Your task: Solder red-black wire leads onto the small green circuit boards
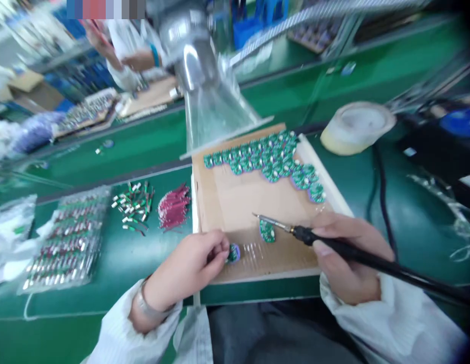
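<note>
My right hand [350, 258] grips a black-handled soldering iron [305, 235], its thin metal tip pointing left over the cardboard of a shallow tray [235, 199]. Just below the iron's shaft lies a small green circuit board [267, 232]. My left hand [199, 258] is closed at the tray's left front, fingers curled on a second circuit board [233, 253] with a purple edge; the fingers partly cover it. Rows of similar circuit boards [253, 154] fill the tray's far side and run down its right side.
Left of the tray lie a pile of dark red wires [174, 206], loose green-and-white connector pieces [134, 205] and a bagged pack of parts [70, 237]. A clear fume hood [215, 119] hangs over the tray's back. A tape roll [356, 129] stands right. Across the bench are another person's hands [138, 59].
</note>
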A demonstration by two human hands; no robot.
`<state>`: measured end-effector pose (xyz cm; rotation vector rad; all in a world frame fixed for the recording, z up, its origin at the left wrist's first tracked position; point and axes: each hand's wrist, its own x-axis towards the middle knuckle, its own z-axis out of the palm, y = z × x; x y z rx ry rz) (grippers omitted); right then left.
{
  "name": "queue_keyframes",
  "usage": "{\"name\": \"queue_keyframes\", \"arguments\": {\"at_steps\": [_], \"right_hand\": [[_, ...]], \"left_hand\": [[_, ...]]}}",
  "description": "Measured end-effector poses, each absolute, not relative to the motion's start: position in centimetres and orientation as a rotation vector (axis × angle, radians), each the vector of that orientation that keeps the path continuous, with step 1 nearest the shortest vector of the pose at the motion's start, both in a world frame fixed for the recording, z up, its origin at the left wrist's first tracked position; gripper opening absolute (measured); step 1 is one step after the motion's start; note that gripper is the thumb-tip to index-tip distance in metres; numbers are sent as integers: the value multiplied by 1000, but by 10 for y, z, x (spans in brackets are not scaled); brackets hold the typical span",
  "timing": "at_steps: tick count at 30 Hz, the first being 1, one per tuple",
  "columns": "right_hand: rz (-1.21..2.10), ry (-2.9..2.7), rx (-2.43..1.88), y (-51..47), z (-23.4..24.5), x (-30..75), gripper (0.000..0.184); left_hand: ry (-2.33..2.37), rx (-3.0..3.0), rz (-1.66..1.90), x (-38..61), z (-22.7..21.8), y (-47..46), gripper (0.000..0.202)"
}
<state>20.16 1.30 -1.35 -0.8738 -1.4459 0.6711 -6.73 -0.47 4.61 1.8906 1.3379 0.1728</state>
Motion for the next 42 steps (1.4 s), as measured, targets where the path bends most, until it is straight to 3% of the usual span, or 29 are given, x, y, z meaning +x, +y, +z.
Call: {"name": "queue_keyframes", "arguments": {"at_steps": [6, 15, 21, 26, 31, 37, 42], "right_hand": [[442, -1525, -680, 24, -18, 195, 23], [236, -1413, -744, 31, -30, 198, 12], [103, -1337, -710, 40, -27, 196, 20], [73, -1319, -726, 48, -25, 190, 21], [38, -1371, -720, 55, -22, 187, 19], [-19, -1438, -730, 60, -19, 189, 23], [30, -1496, -777, 50, -17, 188, 19]], "left_hand": [[1523, 1537, 296, -123, 65, 48, 16], [2070, 1693, 669, -153, 89, 202, 27], [2058, 1941, 668, -134, 62, 142, 15], [1681, 2370, 770, -83, 9, 60, 28], [1111, 2853, 743, -25, -22, 37, 46], [863, 2864, 728, -22, -46, 50, 32], [1049, 2729, 709, -32, -40, 43, 31]]}}
